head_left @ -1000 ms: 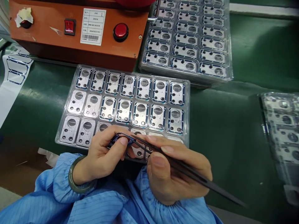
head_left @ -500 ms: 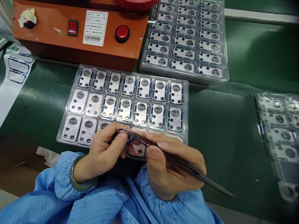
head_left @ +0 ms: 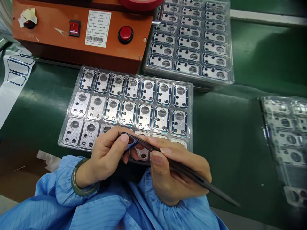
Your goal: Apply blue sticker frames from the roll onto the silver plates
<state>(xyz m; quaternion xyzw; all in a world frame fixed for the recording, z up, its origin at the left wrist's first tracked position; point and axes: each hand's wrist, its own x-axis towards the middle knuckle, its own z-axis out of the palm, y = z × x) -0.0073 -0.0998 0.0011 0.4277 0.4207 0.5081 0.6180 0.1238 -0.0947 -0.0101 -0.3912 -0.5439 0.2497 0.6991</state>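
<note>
Pinched between thumb and fingers of my left hand is a small dark blue-edged plate with a round opening. My right hand grips black tweezers like a pen, their tips at the plate's right end. Whether the tips are closed on an edge is too small to tell. Beneath both hands lies a clear plastic tray with rows of silver rectangular plates. Many of these have blue borders; several at the left and front are plain. My hands hide part of the front row.
An orange machine box with a red button and a red switch stands behind. Stacked filled trays sit beside it. Another tray lies at right. A white sheet with blue frames hangs over the left side.
The tweezer tips have shifted slightly, bringing the two arms closer together at the plate. More of the plate's blue face shows beside my left thumb.
</note>
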